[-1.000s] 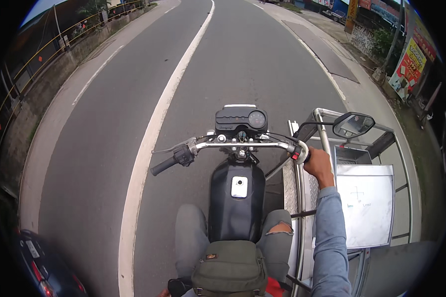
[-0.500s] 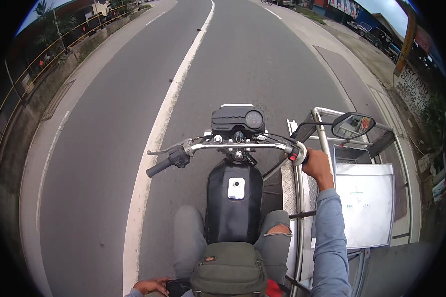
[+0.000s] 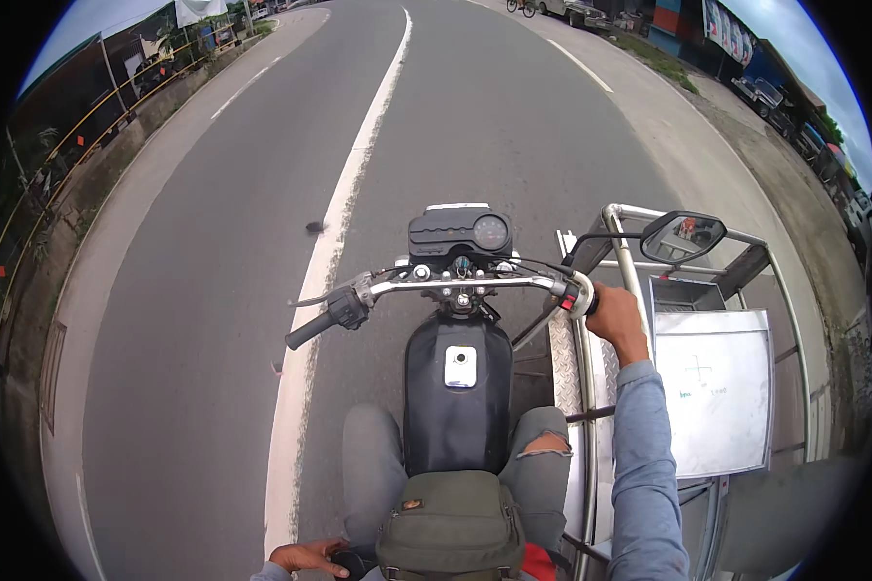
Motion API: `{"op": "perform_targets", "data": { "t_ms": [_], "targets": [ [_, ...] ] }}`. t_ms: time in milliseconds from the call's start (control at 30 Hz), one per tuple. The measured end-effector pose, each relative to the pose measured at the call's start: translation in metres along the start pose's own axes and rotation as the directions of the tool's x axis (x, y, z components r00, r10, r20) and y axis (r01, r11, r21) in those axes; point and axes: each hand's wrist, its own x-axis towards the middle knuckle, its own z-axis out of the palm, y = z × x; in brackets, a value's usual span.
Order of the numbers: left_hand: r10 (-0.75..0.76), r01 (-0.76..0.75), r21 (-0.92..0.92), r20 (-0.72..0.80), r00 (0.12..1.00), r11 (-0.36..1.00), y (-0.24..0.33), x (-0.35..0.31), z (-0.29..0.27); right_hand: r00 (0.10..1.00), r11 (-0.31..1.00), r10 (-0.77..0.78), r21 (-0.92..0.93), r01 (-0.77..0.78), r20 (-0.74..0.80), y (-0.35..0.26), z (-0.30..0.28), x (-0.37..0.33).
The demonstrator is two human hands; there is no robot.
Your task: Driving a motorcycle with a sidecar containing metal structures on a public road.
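At the bent silver handlebar point(image 3: 463, 284), right fingers point(image 3: 607, 294) curl round one end — hold of left fingers point(image 3: 329, 556) unclear

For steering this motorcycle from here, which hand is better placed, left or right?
Right, I'd judge: the right hand is closed around the right end of the silver handlebar, while the left hand is low beside the olive bag, away from the left rubber grip.

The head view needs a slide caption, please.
Right hand on the motorcycle handlebar, left hand low near the olive bag.
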Motion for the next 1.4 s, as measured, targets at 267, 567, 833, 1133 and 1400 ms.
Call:
{"op": "perform_targets", "data": {
  "t_ms": [267, 567, 833, 1133, 1400],
  "targets": [
    [-0.066, 0.147, 0.410, -0.204, 0.977, 0.900, 0.067, -0.022, 0.027, 1.000, 0.999, -0.012, -0.042, 0.013, 0.020, -0.001, 0.001, 0.000],
    [0.155, -0.032, 0.589, -0.161, 0.975, 0.807, 0.111, -0.035, 0.069, 1.000, 1.000, -0.019, -0.023, 0.020, 0.021, 0.001, 0.002, 0.004],
    [0.245, -0.122, 0.659, -0.098, 0.965, 0.742, 0.112, -0.031, 0.081, 0.999, 0.999, -0.029, -0.022, 0.030, 0.025, 0.004, 0.002, 0.003],
    [0.267, -0.163, 0.548, -0.116, 0.957, 0.821, 0.102, -0.035, 0.077, 0.999, 0.999, -0.047, -0.013, 0.047, 0.014, -0.005, -0.005, 0.003],
    [0.274, -0.092, 0.671, -0.171, 0.946, 0.736, 0.120, -0.033, 0.103, 1.000, 1.000, -0.028, -0.002, 0.028, 0.010, -0.002, 0.000, 0.001]
  ]
}}
